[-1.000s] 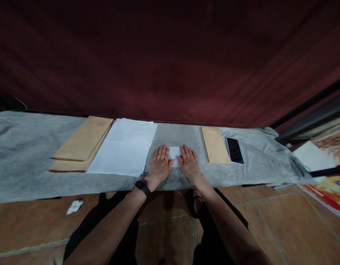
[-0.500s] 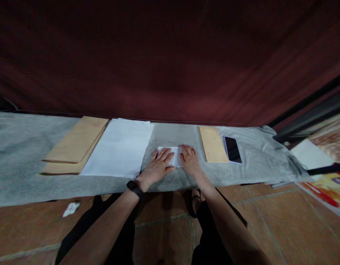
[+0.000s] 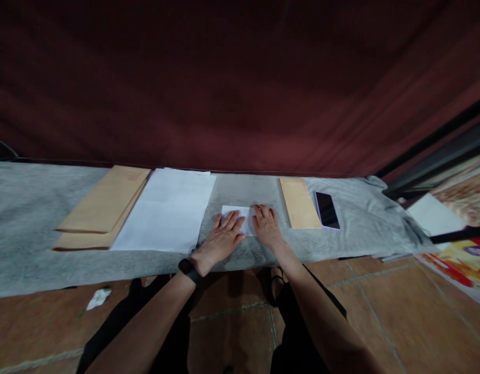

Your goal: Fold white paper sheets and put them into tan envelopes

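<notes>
A small folded white paper (image 3: pixel 247 224) lies on the grey cloth in front of me, partly covered by both hands. My left hand (image 3: pixel 223 235) rests palm down on its left part, fingers spread. On its right end lies my right hand (image 3: pixel 266 224), flat with the fingers stretched out. Left of my hands is a stack of larger white paper sheets (image 3: pixel 165 210). Brown envelopes (image 3: pixel 103 202) lie beside that stack, partly under or against its left edge. To the right, a smaller brown envelope (image 3: pixel 300 202) lies next to a dark-screened phone (image 3: pixel 327 210).
The grey cloth (image 3: pixel 360 218) covers a narrow surface that meets a dark red hanging fabric (image 3: pixel 232 104) at the back. A dark metal frame (image 3: pixel 438 156) stands at the right. On the tiled floor (image 3: pixel 232 343) lies a crumpled white tissue (image 3: pixel 98 298).
Both hands keep pressing flat on the folded paper with hardly any movement. The camera view has shifted slightly.
</notes>
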